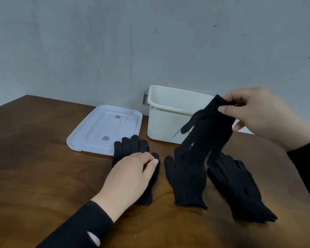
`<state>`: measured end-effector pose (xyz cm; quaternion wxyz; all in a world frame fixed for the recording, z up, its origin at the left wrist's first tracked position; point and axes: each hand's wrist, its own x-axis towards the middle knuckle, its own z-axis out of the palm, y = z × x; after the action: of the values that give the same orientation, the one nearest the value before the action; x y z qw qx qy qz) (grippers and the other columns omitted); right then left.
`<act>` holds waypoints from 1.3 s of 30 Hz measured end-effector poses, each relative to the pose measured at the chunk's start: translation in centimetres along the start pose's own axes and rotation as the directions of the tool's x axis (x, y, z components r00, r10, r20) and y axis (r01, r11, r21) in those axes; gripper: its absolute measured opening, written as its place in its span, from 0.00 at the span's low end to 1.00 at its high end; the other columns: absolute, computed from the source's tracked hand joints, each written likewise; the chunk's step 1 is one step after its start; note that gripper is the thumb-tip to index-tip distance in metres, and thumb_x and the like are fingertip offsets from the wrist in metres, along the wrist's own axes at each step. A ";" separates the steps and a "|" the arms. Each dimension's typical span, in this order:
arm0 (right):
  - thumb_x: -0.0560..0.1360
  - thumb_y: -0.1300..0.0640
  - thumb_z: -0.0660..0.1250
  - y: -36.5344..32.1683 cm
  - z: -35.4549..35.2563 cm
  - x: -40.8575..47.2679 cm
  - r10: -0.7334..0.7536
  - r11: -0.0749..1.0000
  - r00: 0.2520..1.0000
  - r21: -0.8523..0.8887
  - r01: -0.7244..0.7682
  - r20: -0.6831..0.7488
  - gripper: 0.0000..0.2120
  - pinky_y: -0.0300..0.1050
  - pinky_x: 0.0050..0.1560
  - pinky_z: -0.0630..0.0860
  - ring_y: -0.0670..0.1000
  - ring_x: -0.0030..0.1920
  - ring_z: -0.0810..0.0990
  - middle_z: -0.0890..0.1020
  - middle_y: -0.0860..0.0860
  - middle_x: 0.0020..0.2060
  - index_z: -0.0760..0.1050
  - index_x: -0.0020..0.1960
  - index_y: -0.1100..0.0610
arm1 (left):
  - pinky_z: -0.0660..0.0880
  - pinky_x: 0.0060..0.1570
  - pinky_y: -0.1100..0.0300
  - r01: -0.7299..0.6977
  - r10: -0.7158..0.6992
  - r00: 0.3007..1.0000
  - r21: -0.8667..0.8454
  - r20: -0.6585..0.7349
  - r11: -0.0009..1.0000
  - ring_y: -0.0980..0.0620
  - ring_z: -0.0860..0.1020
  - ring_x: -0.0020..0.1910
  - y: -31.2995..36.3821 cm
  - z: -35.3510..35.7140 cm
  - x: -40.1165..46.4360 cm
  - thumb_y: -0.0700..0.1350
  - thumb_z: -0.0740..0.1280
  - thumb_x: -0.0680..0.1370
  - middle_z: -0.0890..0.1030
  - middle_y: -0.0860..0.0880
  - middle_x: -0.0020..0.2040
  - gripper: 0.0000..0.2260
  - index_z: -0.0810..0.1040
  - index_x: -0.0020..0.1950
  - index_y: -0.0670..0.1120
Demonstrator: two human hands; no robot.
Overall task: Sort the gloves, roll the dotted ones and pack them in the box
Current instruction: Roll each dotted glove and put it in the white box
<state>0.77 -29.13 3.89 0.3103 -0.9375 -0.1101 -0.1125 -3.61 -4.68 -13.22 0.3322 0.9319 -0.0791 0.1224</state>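
Four black knitted gloves are seen on and above a brown wooden table (pixel 43 167); no dots can be made out on any of them from this view. One glove, the lifted glove (pixel 207 129), is held in the air by its cuff, its fingers hanging down and tilted toward the left, so that its fingertips reach down to the gloves lying below. It is pinched at the cuff by the right hand (pixel 258 113), thumb in front and fingers curled behind the fabric. It hangs in front of the near wall of the white box (pixel 161 122), which is stood open at the back of the table against a grey wall (pixel 150 42).

A left glove (pixel 132 145) is laid flat with its fingers pointing away, their tips just at the near edge of the translucent lid (pixel 104 127), which is lain flat to the left of the box. The left hand (pixel 131 176) is rested on top of this glove, palm down, fingers loosely curled with nothing gripped, so that most of the glove's palm is covered.

A middle glove (pixel 186 179) is laid flat just beside it, cuff toward the person. A right glove (pixel 240 188) is laid at an angle on the right, partly beneath the hanging one; whether it is one glove or two stacked cannot be told
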 end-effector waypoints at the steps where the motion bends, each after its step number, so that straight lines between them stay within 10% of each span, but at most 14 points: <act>1: 0.78 0.57 0.70 0.3 0.3 -0.1 -0.020 1.000 0.998 0.023 0.021 -0.055 0.05 0.48 0.44 0.82 0.54 0.35 0.86 0.86 0.49 0.40 0.83 0.46 0.48 | 0.72 0.42 0.71 0.001 -0.001 1.000 0.005 0.000 1.000 0.63 0.76 0.43 0.0 0.0 0.0 0.59 0.56 0.81 0.78 0.62 0.45 0.12 0.77 0.55 0.58; 6: 0.74 0.64 0.73 3.3 7.0 -5.7 -0.187 0.980 0.982 -0.079 0.183 -0.040 0.14 0.21 0.48 0.67 0.35 0.48 0.79 0.83 0.38 0.43 0.84 0.46 0.44 | 0.74 0.46 0.68 -0.009 0.009 1.000 0.036 -0.009 0.999 0.62 0.77 0.45 0.1 0.0 0.0 0.58 0.55 0.82 0.79 0.61 0.47 0.13 0.77 0.57 0.58; 24: 0.77 0.46 0.67 7.9 13.5 -11.4 -0.258 0.942 0.944 -0.163 0.293 0.206 0.11 0.40 0.46 0.80 0.41 0.48 0.78 0.78 0.38 0.48 0.85 0.53 0.47 | 0.58 0.67 0.61 -0.269 0.201 0.949 0.289 0.243 0.919 0.63 0.63 0.65 1.4 1.8 -0.8 0.57 0.54 0.83 0.69 0.65 0.65 0.21 0.57 0.77 0.63; 29: 0.78 0.38 0.61 8.0 12.1 -11.5 -0.237 0.952 0.928 -0.123 0.281 0.287 0.17 0.37 0.63 0.68 0.38 0.59 0.72 0.75 0.34 0.55 0.82 0.60 0.42 | 0.59 0.70 0.54 -0.327 0.205 0.923 0.384 0.324 0.864 0.57 0.61 0.68 1.5 2.6 -0.8 0.55 0.54 0.83 0.67 0.63 0.67 0.20 0.63 0.76 0.61; 34: 0.80 0.44 0.61 9.3 10.0 -11.4 -0.181 0.970 0.927 -0.096 0.224 0.328 0.11 0.30 0.59 0.67 0.35 0.61 0.71 0.73 0.32 0.55 0.80 0.57 0.40 | 0.63 0.67 0.54 -0.336 0.256 0.931 0.337 0.260 0.880 0.58 0.66 0.64 1.4 2.3 -0.8 0.51 0.59 0.82 0.70 0.61 0.62 0.15 0.73 0.68 0.60; 39: 0.76 0.39 0.66 10.2 9.2 -11.4 -0.119 0.973 0.845 -0.109 0.204 0.521 0.23 0.37 0.69 0.66 0.34 0.68 0.64 0.64 0.27 0.63 0.69 0.71 0.35 | 0.55 0.73 0.54 -0.505 0.374 0.835 0.293 0.403 0.812 0.60 0.55 0.75 1.7 2.8 -1.1 0.46 0.64 0.80 0.59 0.61 0.76 0.25 0.64 0.75 0.60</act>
<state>-5.97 -33.13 -12.18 0.1829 -0.9428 -0.2578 0.1059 -4.53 -7.72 -14.62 0.0856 0.9408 -0.3235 0.0541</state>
